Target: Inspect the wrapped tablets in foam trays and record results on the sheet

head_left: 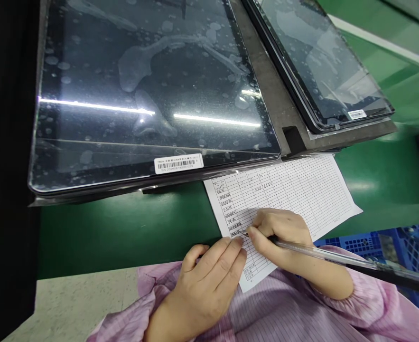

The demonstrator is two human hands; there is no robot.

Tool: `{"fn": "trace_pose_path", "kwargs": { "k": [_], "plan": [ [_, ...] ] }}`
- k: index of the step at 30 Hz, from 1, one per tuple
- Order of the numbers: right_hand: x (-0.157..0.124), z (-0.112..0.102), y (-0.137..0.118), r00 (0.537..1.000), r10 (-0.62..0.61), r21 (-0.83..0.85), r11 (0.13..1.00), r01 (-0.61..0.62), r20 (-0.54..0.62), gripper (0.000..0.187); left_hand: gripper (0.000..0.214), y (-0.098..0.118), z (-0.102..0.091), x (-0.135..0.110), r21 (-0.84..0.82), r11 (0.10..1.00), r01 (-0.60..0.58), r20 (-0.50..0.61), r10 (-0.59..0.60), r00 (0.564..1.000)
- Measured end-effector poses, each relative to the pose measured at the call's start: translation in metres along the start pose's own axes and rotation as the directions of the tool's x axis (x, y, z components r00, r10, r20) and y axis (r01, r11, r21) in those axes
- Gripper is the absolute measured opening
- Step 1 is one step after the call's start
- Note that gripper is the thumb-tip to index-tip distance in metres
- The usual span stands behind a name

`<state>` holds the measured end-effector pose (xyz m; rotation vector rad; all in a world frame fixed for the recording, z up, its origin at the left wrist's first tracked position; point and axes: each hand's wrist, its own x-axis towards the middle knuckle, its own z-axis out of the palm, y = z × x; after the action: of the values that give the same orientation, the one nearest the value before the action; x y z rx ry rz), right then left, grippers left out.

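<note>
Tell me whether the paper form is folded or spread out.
The paper form is spread out: its ruled grid shows across the sheet, with no fold in view.

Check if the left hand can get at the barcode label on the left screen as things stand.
Probably yes: the left hand lies on the paper form, and only green tabletop shows between it and the screen that bears the label. It would likely have to leave the form.

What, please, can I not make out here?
In the head view:
Handwriting on the form: too small to read.
Far end of the pen: cut off by the right edge.
Top of the left screen: cut off by the top edge.
Form's edge: partly covered by the left hand.
</note>
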<state>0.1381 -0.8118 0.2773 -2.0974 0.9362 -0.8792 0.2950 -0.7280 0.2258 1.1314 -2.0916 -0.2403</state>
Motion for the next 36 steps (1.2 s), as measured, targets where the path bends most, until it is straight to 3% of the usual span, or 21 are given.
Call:
{"fn": "trace_pose_path", "kwargs": {
  "k": [36],
  "plan": [
    [-0.0001,0.0005,0.0016,1.000,0.011,0.005,1.000,-0.011,-0.003,0.033,0.025,-0.0002,-0.0025,-0.0006,-0.007,1.000,0.001,0.001,-0.001,1.000]
  ]
}}
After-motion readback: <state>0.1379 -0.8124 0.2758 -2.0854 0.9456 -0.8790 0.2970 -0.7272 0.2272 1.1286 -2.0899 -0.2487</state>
